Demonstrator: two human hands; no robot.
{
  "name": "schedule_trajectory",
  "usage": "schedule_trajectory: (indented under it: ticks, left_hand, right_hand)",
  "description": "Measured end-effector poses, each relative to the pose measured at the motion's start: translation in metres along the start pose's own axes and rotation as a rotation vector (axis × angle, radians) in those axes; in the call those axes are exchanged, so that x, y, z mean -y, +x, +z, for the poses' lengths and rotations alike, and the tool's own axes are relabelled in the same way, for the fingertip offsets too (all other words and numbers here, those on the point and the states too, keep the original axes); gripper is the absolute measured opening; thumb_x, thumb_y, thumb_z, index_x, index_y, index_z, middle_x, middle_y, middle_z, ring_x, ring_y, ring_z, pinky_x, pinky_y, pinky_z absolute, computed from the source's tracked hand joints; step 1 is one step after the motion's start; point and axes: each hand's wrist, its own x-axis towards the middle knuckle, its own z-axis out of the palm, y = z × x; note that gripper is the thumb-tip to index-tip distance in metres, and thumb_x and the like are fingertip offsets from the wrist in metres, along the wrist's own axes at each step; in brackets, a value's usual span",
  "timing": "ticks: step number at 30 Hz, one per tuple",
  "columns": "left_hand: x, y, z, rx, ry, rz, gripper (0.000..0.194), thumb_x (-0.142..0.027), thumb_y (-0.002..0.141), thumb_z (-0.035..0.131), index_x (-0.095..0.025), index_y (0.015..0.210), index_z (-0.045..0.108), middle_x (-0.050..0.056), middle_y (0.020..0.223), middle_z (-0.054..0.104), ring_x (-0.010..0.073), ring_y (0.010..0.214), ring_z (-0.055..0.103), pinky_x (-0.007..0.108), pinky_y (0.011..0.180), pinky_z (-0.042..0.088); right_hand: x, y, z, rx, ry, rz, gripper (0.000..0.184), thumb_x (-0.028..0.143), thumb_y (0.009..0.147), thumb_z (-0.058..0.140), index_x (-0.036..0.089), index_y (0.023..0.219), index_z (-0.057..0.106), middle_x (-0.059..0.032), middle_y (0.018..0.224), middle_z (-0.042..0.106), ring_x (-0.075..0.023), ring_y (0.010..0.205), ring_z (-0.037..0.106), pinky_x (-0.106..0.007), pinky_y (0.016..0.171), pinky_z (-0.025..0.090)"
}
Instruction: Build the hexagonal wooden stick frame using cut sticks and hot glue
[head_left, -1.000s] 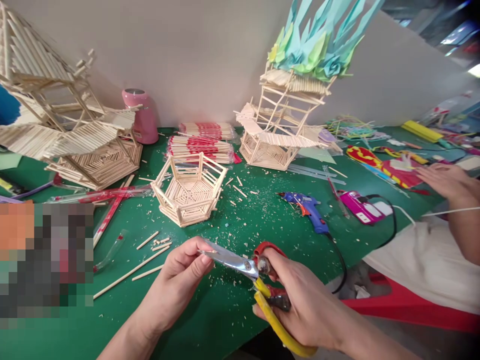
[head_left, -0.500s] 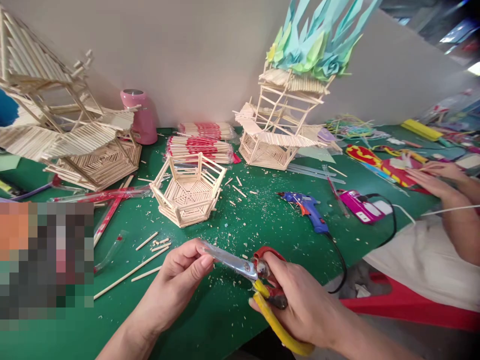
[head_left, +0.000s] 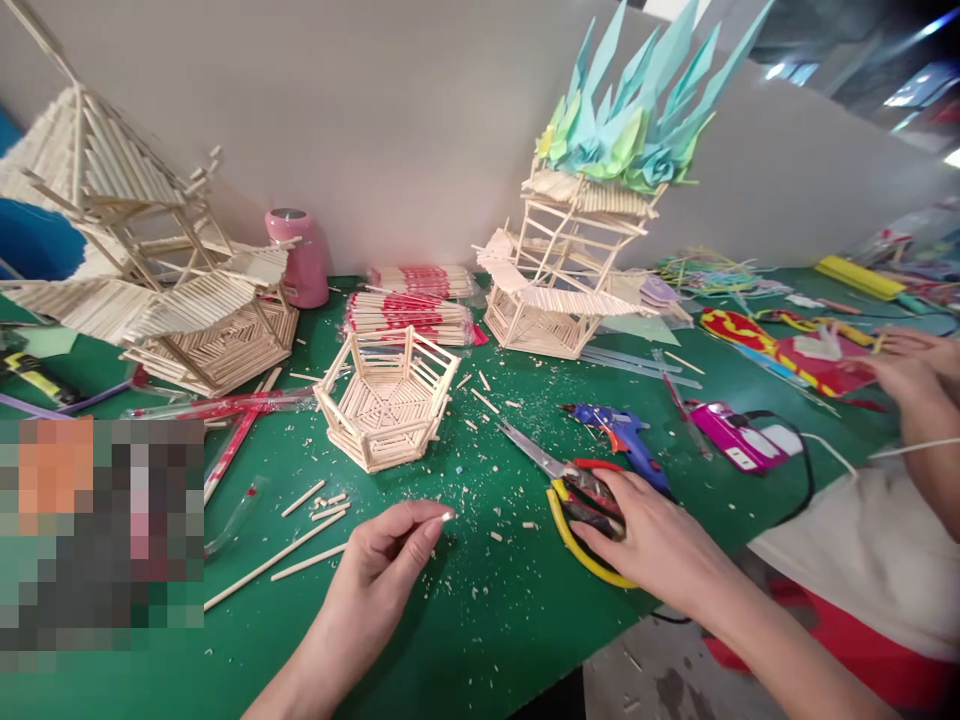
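while our left hand (head_left: 390, 570) pinches a stick bit (head_left: 448, 517) between thumb and forefinger, just its pale end showing past the fingertips, our right hand (head_left: 652, 540) is at the scissors (head_left: 553, 466), thumb and fingers spread around the handles; we can't tell how firmly it grips. scissors are on or just over the green table (head_left: 480, 630), can't tell which, blades pointing forward and left, apart from the left hand. stick bit is above the table, nearer us than the stick tray (head_left: 386, 405), which is six-sided, upright and touching neither hand. blue glue gun (head_left: 634, 447) lies just beyond the right hand. we see loose sticks (head_left: 277, 557) left of our left hand, some long, some short, plus crumbs (head_left: 496, 537) scattered around the tray. packs (head_left: 409, 318) of sticks lie behind the tray, by the wall (head_left: 420, 150). stick house (head_left: 187, 310) stands at left, pink bottle (head_left: 306, 268) just behind it; stick tower (head_left: 570, 298) at right, topped with blue-green paper leaves (head_left: 630, 150). farther right, pink power strip (head_left: 739, 440), then a co-worker's hands (head_left: 911, 375) at a red-and-yellow piece (head_left: 814, 365).
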Motion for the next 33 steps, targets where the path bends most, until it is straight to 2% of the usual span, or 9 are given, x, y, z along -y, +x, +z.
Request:
schedule_trajectory:
  ticks: [4,6,8,13,17,20,22,26,33]
  left_hand:
    - [-0.001,-0.001,0.007,0.027,0.104,-0.012,0.035,-0.045,0.077,0.054,-0.017,0.093,0.064,0.001,0.068,0.053,0.014,0.063,0.044,0.026,0.058,0.037]
    - [-0.004,-0.004,0.01,0.06,0.122,-0.013,0.038,-0.045,0.078,0.051,-0.016,0.102,0.058,-0.004,0.061,0.041,0.0118,0.056,0.036,0.024,0.052,0.033]
    - [-0.008,-0.007,0.011,0.08,0.09,-0.012,0.041,-0.045,0.078,0.049,-0.016,0.108,0.05,-0.005,0.062,0.036,0.0113,0.056,0.035,0.024,0.053,0.034]
    - [-0.015,-0.018,0.005,0.064,0.028,-0.031,0.043,-0.043,0.079,0.048,-0.018,0.114,0.043,-0.003,0.068,0.044,0.0125,0.064,0.042,0.025,0.064,0.041]
    - [-0.012,-0.02,-0.012,-0.032,0.159,0.01,0.038,-0.044,0.083,0.045,-0.019,0.112,0.045,-0.005,0.064,0.04,0.0121,0.058,0.042,0.023,0.056,0.04]
    - [-0.008,-0.006,-0.031,-0.405,0.475,0.162,0.029,-0.043,0.078,0.052,-0.018,0.093,0.054,-0.001,0.067,0.047,0.0148,0.061,0.047,0.027,0.058,0.041]
    - [-0.006,0.009,-0.043,-0.537,0.654,0.276,0.032,-0.042,0.074,0.055,-0.018,0.095,0.057,0.004,0.079,0.054,0.0174,0.066,0.049,0.031,0.061,0.044]
    - [-0.005,0.035,-0.053,-0.425,0.77,0.363,0.027,-0.037,0.078,0.05,-0.02,0.091,0.064,0.01,0.101,0.061,0.0244,0.089,0.056,0.036,0.071,0.045]
    - [-0.029,0.041,-0.051,-0.266,0.758,0.387,0.029,-0.033,0.085,0.044,-0.019,0.063,0.058,0.004,0.073,0.06,0.0175,0.072,0.055,0.027,0.068,0.043]
  right_hand:
    - [0.025,-0.002,-0.011,-0.304,0.11,-0.189,0.024,0.032,0.084,0.05,0.019,0.101,0.061,-0.0098,0.098,0.065,-0.0248,0.088,0.064,-0.038,0.074,0.052]
    - [0.054,-0.002,-0.014,-0.37,0.327,-0.406,0.017,0.022,0.087,0.05,0.02,0.099,0.061,-0.0067,0.092,0.065,-0.0191,0.087,0.062,-0.031,0.077,0.051]
    - [0.085,-0.001,-0.014,-0.265,0.474,-0.62,0.018,0.018,0.086,0.051,0.02,0.101,0.061,-0.006,0.092,0.065,-0.0165,0.083,0.061,-0.028,0.073,0.051]
    - [0.126,0.009,-0.007,-0.194,0.54,-0.767,0.021,0.018,0.091,0.045,0.017,0.088,0.065,-0.0042,0.077,0.064,-0.0152,0.069,0.057,-0.027,0.061,0.047]
    - [0.12,0.023,-0.005,-0.212,0.552,-0.767,0.018,0.018,0.09,0.048,0.018,0.088,0.067,-0.0032,0.074,0.064,-0.015,0.067,0.057,-0.027,0.058,0.045]
    - [0.109,0.035,-0.002,-0.236,0.568,-0.655,0.018,0.016,0.088,0.05,0.016,0.091,0.068,-0.006,0.08,0.062,-0.0156,0.072,0.058,-0.027,0.061,0.047]
    - [0.105,0.04,0.002,-0.236,0.574,-0.611,0.019,0.017,0.088,0.05,0.016,0.091,0.069,-0.0068,0.08,0.06,-0.0156,0.071,0.058,-0.026,0.06,0.047]
    - [0.106,0.043,0.008,-0.207,0.61,-0.609,0.019,0.018,0.088,0.05,0.016,0.097,0.067,-0.0061,0.08,0.06,-0.0156,0.072,0.059,-0.026,0.061,0.049]
    - [0.112,0.049,-0.012,-0.271,0.693,-0.59,0.017,0.017,0.088,0.05,0.016,0.096,0.065,-0.0065,0.084,0.064,-0.0161,0.078,0.061,-0.029,0.067,0.052]
